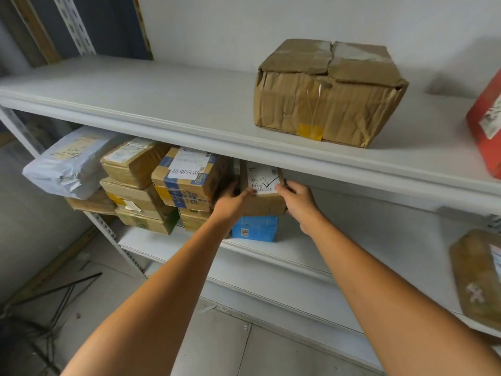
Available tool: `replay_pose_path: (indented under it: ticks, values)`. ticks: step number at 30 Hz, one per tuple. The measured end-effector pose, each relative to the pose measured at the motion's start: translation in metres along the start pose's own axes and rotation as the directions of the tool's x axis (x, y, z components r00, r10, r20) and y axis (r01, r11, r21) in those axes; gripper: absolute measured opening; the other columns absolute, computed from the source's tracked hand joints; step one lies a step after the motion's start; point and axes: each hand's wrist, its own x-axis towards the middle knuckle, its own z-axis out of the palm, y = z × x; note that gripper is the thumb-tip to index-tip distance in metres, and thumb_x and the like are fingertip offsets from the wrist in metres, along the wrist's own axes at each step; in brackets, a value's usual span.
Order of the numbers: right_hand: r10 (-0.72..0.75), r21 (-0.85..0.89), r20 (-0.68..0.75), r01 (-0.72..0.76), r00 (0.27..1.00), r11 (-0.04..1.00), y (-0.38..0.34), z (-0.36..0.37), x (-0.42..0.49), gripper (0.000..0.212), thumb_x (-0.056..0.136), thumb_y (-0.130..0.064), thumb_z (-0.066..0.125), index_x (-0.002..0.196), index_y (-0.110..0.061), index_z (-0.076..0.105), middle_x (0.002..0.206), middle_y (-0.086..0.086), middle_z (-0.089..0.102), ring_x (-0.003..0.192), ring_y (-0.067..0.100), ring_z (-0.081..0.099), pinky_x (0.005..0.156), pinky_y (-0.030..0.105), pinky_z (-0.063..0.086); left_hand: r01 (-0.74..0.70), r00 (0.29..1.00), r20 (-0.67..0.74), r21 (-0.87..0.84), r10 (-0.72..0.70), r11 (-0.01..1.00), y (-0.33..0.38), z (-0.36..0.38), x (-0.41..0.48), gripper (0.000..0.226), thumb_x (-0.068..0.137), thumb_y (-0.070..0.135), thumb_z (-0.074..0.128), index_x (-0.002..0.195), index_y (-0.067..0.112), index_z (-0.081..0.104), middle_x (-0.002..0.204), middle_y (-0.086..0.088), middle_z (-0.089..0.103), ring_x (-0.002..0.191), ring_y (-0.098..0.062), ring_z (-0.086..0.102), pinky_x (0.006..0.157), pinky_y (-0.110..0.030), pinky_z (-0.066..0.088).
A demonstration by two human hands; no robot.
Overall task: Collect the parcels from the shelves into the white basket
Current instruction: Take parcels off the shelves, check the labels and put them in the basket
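Left hand [230, 206], right hand [299, 203]: firm grip on labelled parcel [264, 207] edges (open shelf [366, 240] rightward)

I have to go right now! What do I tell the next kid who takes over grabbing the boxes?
Left hand and right hand: both grip the small labelled box, which sits on a blue box on the middle shelf.
Still shelved: stacked boxes and a white bag to the left, a dented box and red parcel on top, a brown packet at right.
Basket: not in view, so what is done cannot be told.
Left to do: carry this box to the basket, then the rest.
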Motion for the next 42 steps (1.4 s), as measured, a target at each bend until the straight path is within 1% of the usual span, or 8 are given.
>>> replay_pose_path:
  ticks: [6, 15, 22, 29, 33, 36, 40, 42]
  values:
    - [0.021, 0.090, 0.020, -0.023, 1.000, 0.996, 0.002, -0.017, -0.060, 0.025, 0.091, -0.010, 0.059, 0.114, -0.017, 0.067, 0.109, -0.001, 0.071, 0.100, 0.015, 0.065, 0.088, 0.029, 0.050, 0.030, 0.994, 0.105, -0.108, -0.019, 0.994, 0.010, 0.002, -0.051, 0.033, 0.091, 0.022, 0.063, 0.122, 0.028, 0.052, 0.117, -0.002, 0.065, 0.095, -0.008, 0.064, 0.067, -0.017, 0.049]
    - [0.127, 0.144, 0.051, -0.133, 0.991, 0.981, 0.018, -0.054, -0.122, 0.030, 0.091, -0.015, 0.063, 0.110, -0.039, 0.065, 0.110, -0.010, 0.072, 0.100, 0.010, 0.067, 0.083, 0.028, 0.053, 0.041, 0.989, 0.149, -0.168, -0.016, 0.985, 0.011, 0.032, -0.125, 0.067, 0.087, 0.015, 0.068, 0.145, 0.021, 0.036, 0.134, -0.001, 0.054, 0.106, -0.010, 0.060, 0.067, -0.012, 0.053]
    - [0.265, 0.321, 0.166, -0.306, 0.950, 0.896, 0.024, -0.095, -0.136, 0.032, 0.092, -0.009, 0.062, 0.118, -0.027, 0.064, 0.101, -0.002, 0.073, 0.088, 0.017, 0.068, 0.072, 0.031, 0.053, 0.051, 0.989, 0.145, -0.046, -0.044, 0.998, 0.012, 0.050, -0.139, 0.075, 0.081, 0.026, 0.075, 0.145, 0.023, 0.038, 0.143, -0.004, 0.046, 0.130, -0.023, 0.045, 0.098, -0.041, 0.049]
    - [0.272, 0.319, 0.184, -0.320, 0.944, 0.892, 0.022, -0.102, -0.140, 0.040, 0.092, -0.008, 0.062, 0.128, -0.025, 0.059, 0.106, -0.001, 0.073, 0.092, 0.018, 0.067, 0.077, 0.031, 0.052, 0.039, 0.988, 0.149, -0.066, -0.028, 0.997, 0.012, 0.055, -0.149, 0.073, 0.081, 0.023, 0.075, 0.144, 0.024, 0.038, 0.137, 0.002, 0.048, 0.124, -0.018, 0.048, 0.084, -0.029, 0.051]
    - [0.169, 0.205, 0.089, -0.184, 0.982, 0.961, 0.017, -0.093, -0.142, 0.050, 0.090, -0.009, 0.064, 0.136, -0.026, 0.053, 0.117, -0.004, 0.069, 0.100, 0.008, 0.065, 0.080, 0.024, 0.049, 0.060, 0.982, 0.186, -0.141, -0.033, 0.988, 0.011, 0.053, -0.145, 0.068, 0.082, 0.017, 0.073, 0.141, 0.023, 0.039, 0.121, 0.010, 0.057, 0.102, -0.010, 0.062, 0.073, -0.020, 0.056]
    - [0.073, 0.026, 0.047, -0.075, 0.996, 0.997, 0.011, -0.083, -0.145, 0.059, 0.088, -0.016, 0.068, 0.142, -0.026, 0.046, 0.126, -0.018, 0.056, 0.106, -0.008, 0.055, 0.085, 0.011, 0.043, 0.058, 0.982, 0.189, -0.158, -0.028, 0.986, 0.006, 0.052, -0.133, 0.060, 0.083, 0.015, 0.073, 0.136, 0.020, 0.044, 0.122, -0.004, 0.063, 0.108, -0.019, 0.064, 0.087, -0.031, 0.056]
    - [-0.020, -0.167, 0.002, 0.020, 1.000, 0.986, 0.008, -0.074, -0.149, 0.068, 0.088, -0.020, 0.068, 0.147, -0.024, 0.037, 0.137, -0.006, 0.054, 0.115, 0.004, 0.051, 0.079, 0.001, 0.041, 0.109, 0.972, 0.226, -0.198, -0.063, 0.974, -0.002, 0.050, -0.114, 0.045, 0.086, 0.014, 0.069, 0.123, 0.030, 0.049, 0.118, -0.003, 0.065, 0.105, -0.018, 0.065, 0.082, -0.029, 0.055]
    - [-0.060, -0.243, -0.044, 0.048, 0.997, 0.969, 0.007, -0.070, -0.150, 0.069, 0.087, -0.018, 0.069, 0.148, -0.022, 0.036, 0.141, 0.001, 0.052, 0.119, 0.013, 0.055, 0.090, 0.013, 0.047, 0.126, 0.960, 0.271, -0.190, -0.071, 0.974, -0.006, 0.050, -0.105, 0.041, 0.087, 0.012, 0.067, 0.120, 0.032, 0.051, 0.117, -0.003, 0.066, 0.106, -0.019, 0.065, 0.086, -0.031, 0.054]
